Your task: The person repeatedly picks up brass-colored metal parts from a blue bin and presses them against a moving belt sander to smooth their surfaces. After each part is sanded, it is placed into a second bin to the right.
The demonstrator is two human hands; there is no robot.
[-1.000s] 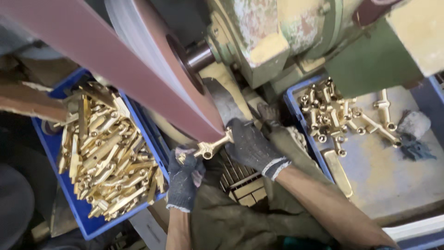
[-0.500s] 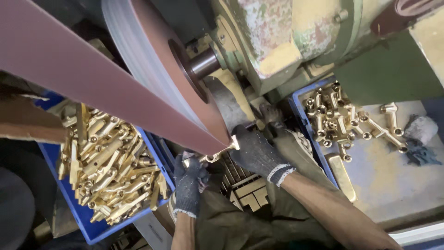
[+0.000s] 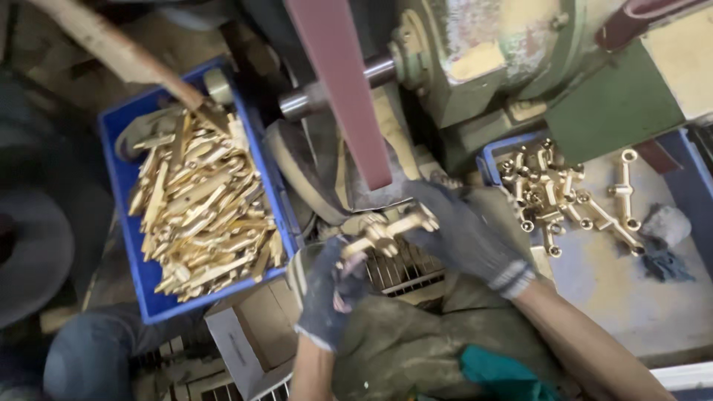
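Observation:
Both hands wear dark knitted gloves and grip one brass fitting (image 3: pixel 386 232) between them, just below the lower end of a reddish-brown sanding belt (image 3: pixel 338 89). My left hand (image 3: pixel 330 286) holds the fitting's near end. My right hand (image 3: pixel 457 230) holds its far end, close to the belt. The belt runs over a steel shaft (image 3: pixel 316 93) on a green machine (image 3: pixel 512 59). Whether the fitting touches the belt I cannot tell.
A blue crate (image 3: pixel 122 245) on the left holds several brass parts (image 3: pixel 200 208). Another blue tray (image 3: pixel 691 178) on the right holds several brass fittings (image 3: pixel 553 197) and a grey rag (image 3: pixel 663 223). A cardboard box (image 3: pixel 252 334) and a metal grille (image 3: pixel 405 271) lie below my hands.
The view has swung, so the belt now looks narrow and upright. The brass fitting has come down from the belt's edge and sits a little lower between my hands.

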